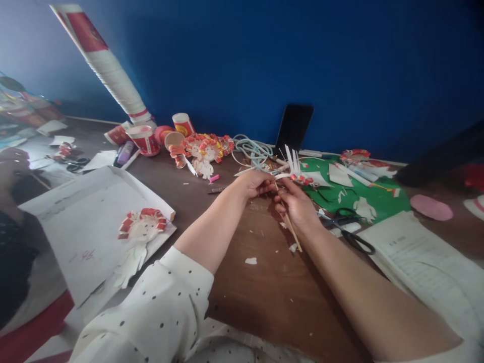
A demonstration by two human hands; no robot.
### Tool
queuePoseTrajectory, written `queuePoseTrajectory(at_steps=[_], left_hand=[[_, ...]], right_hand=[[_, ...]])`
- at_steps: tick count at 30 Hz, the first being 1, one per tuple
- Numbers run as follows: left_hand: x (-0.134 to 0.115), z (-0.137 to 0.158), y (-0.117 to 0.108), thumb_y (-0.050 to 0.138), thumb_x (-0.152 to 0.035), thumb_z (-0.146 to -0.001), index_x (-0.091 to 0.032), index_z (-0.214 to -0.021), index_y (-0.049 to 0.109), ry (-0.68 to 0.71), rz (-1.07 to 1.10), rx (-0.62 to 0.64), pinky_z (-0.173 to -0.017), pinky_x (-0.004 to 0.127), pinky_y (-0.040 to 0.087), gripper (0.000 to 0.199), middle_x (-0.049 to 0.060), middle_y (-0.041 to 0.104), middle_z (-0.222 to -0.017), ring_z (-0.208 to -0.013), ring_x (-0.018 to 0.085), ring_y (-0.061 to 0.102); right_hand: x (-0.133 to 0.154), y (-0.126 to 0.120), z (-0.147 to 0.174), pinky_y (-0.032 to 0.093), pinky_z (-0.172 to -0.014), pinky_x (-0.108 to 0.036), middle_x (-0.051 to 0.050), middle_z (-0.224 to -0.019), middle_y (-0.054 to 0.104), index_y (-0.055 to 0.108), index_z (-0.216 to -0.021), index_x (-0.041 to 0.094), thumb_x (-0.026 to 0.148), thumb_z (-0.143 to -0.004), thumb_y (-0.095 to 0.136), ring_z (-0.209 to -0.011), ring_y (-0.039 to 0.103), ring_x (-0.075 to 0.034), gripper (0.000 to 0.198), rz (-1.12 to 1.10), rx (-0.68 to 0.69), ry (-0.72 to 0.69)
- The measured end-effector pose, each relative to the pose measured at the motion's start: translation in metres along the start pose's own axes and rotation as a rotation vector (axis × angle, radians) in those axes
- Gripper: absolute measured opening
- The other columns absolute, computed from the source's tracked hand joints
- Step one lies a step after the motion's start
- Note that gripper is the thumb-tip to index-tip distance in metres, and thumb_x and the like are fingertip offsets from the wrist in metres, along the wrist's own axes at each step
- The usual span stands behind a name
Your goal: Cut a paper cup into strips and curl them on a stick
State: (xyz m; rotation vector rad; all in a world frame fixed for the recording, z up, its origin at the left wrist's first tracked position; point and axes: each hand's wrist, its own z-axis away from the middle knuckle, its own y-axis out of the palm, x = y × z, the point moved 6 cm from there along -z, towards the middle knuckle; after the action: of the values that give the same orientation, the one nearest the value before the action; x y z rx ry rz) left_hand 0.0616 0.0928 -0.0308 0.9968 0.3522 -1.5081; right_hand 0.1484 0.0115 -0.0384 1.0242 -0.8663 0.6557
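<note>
My right hand (297,205) is closed around a thin wooden stick (293,233), which slants down toward me. My left hand (260,184) is closed at the stick's upper end, pinching a white strip of a cut paper cup (293,160). Several white strips stand up from this cup piece, and others show as red and white rolls along its edge. My left fingertips are partly hidden. Just right of my hands lies a green sheet (328,194) with paper scraps, and black-handled scissors (350,229) rest at its near edge.
Finished curled-rim paper faces (204,151), paper cups (143,140) and a tall leaning cup stack (109,65) stand at the back left. A phone (295,126) leans on the blue wall beside a coiled cable (253,150). Papers (431,267) lie right; another person sits left.
</note>
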Motion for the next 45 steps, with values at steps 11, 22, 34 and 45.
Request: queuePoseTrajectory(at_steps=[11, 22, 34, 45], left_hand=[[0.0011, -0.0033, -0.0012, 0.066, -0.005, -0.075, -0.009, -0.061, 0.057, -0.013, -0.05, 0.001, -0.041, 0.01, 0.043, 0.017, 0.0, 0.054, -0.046, -0.041, 0.005, 0.052], [0.0008, -0.0009, 0.0023, 0.068, -0.012, -0.077, -0.01, -0.063, 0.058, 0.011, -0.111, 0.011, -0.039, 0.009, 0.039, 0.018, 0.0, 0.056, -0.045, -0.037, 0.003, 0.048], [0.0022, -0.0014, 0.0048, 0.071, -0.016, -0.075, -0.009, -0.064, 0.06, -0.001, -0.127, 0.058, -0.039, 0.01, 0.039, 0.018, 0.001, 0.056, -0.047, -0.04, 0.004, 0.051], [0.0047, -0.0021, 0.0034, 0.073, -0.02, -0.074, -0.011, -0.062, 0.057, 0.01, -0.172, 0.025, -0.037, 0.01, 0.031, 0.022, 0.0, 0.052, -0.046, -0.04, 0.004, 0.047]], right_hand=[[0.0018, 0.0045, 0.001, 0.025, -0.039, -0.013, 0.0, -0.081, 0.061, 0.061, -0.104, 0.02, 0.011, -0.063, 0.064, -0.056, 0.047, -0.005, 0.041, -0.022, 0.075, 0.019], [0.0014, 0.0079, 0.0023, 0.026, -0.036, -0.009, -0.001, -0.079, 0.059, 0.059, -0.102, 0.019, 0.005, -0.066, 0.06, -0.054, 0.048, -0.004, 0.038, -0.107, 0.094, 0.077], [0.0011, 0.0083, 0.0048, 0.026, -0.033, -0.006, 0.001, -0.079, 0.058, 0.056, -0.101, 0.022, 0.001, -0.072, 0.054, -0.05, 0.048, -0.002, 0.036, -0.229, 0.076, 0.194], [0.0009, 0.0089, 0.0045, 0.027, -0.033, -0.006, 0.001, -0.078, 0.057, 0.059, -0.103, 0.023, 0.002, -0.071, 0.054, -0.05, 0.046, -0.002, 0.039, -0.215, 0.115, 0.185]])
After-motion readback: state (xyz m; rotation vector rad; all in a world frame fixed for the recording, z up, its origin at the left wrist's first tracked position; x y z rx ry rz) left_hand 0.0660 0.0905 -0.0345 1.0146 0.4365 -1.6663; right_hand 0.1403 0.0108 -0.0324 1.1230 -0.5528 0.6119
